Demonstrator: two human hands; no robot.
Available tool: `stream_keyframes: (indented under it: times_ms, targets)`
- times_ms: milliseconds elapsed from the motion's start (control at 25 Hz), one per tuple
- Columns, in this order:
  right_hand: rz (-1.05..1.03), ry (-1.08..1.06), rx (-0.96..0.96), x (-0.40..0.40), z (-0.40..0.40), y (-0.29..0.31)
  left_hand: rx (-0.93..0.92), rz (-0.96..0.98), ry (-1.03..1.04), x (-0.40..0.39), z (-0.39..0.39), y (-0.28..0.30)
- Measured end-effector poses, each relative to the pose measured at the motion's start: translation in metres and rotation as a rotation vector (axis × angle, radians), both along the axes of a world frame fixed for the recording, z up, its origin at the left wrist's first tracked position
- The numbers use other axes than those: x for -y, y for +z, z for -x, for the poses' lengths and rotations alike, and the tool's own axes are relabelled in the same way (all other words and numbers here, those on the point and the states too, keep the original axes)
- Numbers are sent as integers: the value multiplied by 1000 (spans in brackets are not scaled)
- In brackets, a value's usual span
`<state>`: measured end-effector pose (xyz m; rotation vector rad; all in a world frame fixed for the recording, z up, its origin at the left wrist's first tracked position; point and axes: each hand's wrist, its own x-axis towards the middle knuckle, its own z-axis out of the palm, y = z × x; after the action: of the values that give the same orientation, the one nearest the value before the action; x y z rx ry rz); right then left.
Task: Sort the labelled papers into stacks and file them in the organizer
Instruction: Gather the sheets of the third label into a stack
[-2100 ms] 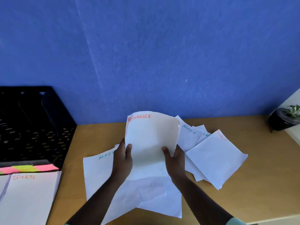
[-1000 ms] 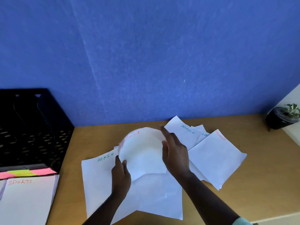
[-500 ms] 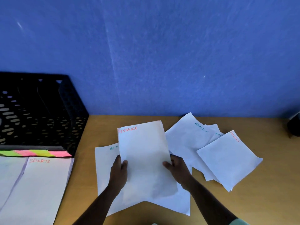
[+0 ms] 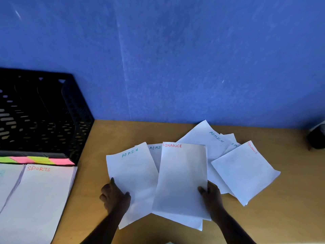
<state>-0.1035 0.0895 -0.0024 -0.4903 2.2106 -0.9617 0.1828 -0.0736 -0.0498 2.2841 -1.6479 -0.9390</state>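
Nearby, loose ADMIN sheets (image 4: 209, 138) crowd the FINANCE sheet (image 4: 181, 178) that the right hand's (image 4: 211, 196) fingers pinch.

1. Both forearms come in from the bottom edge and reach forward, a little apart from each other.
2. The left hand (image 4: 115, 197) lies low, its back turned up, thumb pointing forward, and its fingers rest on the edge of a sheet (image 4: 133, 182).
3. The right hand (image 4: 212, 196) grips another sheet (image 4: 181, 180) at the side, thumb on top and fingers hidden behind.
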Motion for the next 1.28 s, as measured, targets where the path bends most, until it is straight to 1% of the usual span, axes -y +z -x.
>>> stream_keyframes:
  times_ms: [280,400,560,640,720,760,800,840,920,1000,1120,1240,1280]
  targets:
    - [16,-57,17,-16,15,6,-58,39,-300,-3,53,3]
    - [12,-64,20,-25,22,7,-107,6,-339,-9,78,6]
    - [8,-23,55,-31,31,10,-153,28,-427,-19,102,9]
    - [15,16,85,-28,36,10,-185,59,-398,-21,109,10]
    - [32,49,112,-21,35,10,-188,151,-324,-20,108,11]
    - [38,66,114,-17,32,8,-215,205,-297,-21,104,13]
    - [35,86,116,-12,27,7,-286,225,-261,-24,98,19]
    - [35,105,122,-6,20,6,-367,219,-228,-28,93,26]
    - [49,161,167,8,-2,3,-454,155,-177,-38,73,40]
    - [48,213,197,20,-30,-1,-420,127,-136,-40,42,38]
    - [36,262,224,36,-74,-6,-305,96,-71,-39,-13,33]
    - [12,397,152,53,-117,-7,-229,127,-40,-30,-62,38]
    - [-14,411,126,58,-132,-6,-192,137,-31,-24,-77,40]
